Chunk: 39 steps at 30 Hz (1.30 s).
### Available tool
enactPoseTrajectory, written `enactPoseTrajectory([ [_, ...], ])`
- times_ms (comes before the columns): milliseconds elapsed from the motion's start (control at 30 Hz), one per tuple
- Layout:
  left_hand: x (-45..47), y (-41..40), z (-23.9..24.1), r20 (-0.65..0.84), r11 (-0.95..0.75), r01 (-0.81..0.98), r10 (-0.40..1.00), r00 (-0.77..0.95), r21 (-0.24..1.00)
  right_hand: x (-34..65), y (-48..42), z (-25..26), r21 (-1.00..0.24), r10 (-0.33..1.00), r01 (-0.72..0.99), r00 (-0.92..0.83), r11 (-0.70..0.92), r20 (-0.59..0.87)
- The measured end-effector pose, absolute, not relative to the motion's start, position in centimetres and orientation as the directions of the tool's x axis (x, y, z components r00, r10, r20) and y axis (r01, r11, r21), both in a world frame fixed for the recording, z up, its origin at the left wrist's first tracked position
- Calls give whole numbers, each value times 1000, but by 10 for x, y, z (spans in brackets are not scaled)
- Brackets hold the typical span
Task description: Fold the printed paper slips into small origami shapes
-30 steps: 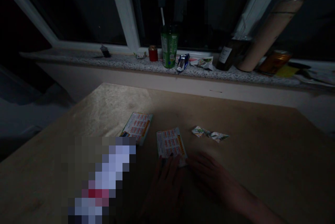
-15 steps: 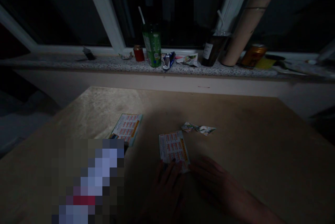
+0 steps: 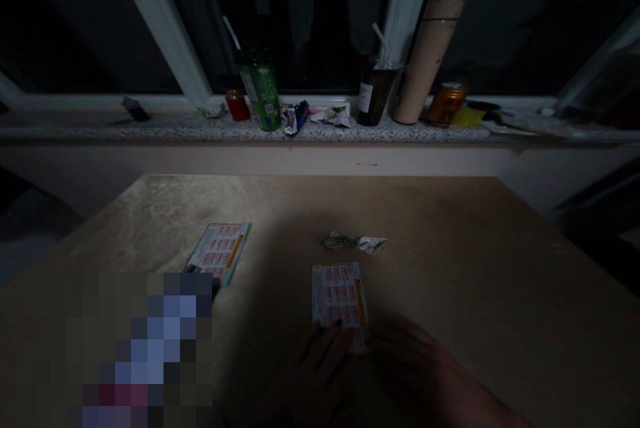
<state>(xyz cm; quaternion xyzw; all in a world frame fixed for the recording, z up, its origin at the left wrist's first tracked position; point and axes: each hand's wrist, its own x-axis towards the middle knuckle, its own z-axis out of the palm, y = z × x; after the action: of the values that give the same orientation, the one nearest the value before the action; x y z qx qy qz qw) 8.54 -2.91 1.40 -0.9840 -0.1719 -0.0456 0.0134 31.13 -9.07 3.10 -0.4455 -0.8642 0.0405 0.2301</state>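
A printed card (image 3: 336, 293) with rows of red and black print and a yellow strip lies on the table, close to me. My left hand (image 3: 320, 365) rests over its lower edge, fingers spread and lying flat. Along the card's lower right side is my right hand (image 3: 413, 351), its fingers stretched toward the edge; deep shadow blurs their tips. A folded, twisted piece of patterned paper (image 3: 355, 242) lies just beyond the card. Farther left is a second similar card (image 3: 220, 251), its near corner covered by a pixelated patch.
The tan table (image 3: 450, 228) ends at a wall below a speckled sill (image 3: 200, 131). On the sill stand a green cup (image 3: 265, 98), a red jar (image 3: 237, 105), a dark cup (image 3: 375, 95), a pink flask (image 3: 427, 61), an orange can (image 3: 447, 105) and crumpled wrappers (image 3: 296, 117).
The view has shifted a little to the right. Against the twisted paper, the near card and both hands have moved right and closer to me, and the card has turned slightly.
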Motion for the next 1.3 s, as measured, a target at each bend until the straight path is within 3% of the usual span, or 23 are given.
enactPoseTrajectory([
  [267,99,-33,20,90,-974,228,227,970,-7,321,-96,31,-425,844,732,-427,533,324],
  [400,104,-34,27,90,-976,216,214,973,-4,325,-95,19,-374,868,786,-410,493,282],
  [567,104,-32,33,137,-984,175,177,975,28,326,-91,12,-342,907,841,-410,418,99],
  [800,100,-19,38,135,-980,126,147,980,156,326,-88,16,-365,903,836,-429,410,33],
  [1100,93,9,8,-2,-946,295,297,955,133,327,-88,19,-396,897,824,-441,406,2],
  [1300,93,9,17,-16,-935,315,316,948,161,329,-86,21,-394,890,810,-455,433,43],
])
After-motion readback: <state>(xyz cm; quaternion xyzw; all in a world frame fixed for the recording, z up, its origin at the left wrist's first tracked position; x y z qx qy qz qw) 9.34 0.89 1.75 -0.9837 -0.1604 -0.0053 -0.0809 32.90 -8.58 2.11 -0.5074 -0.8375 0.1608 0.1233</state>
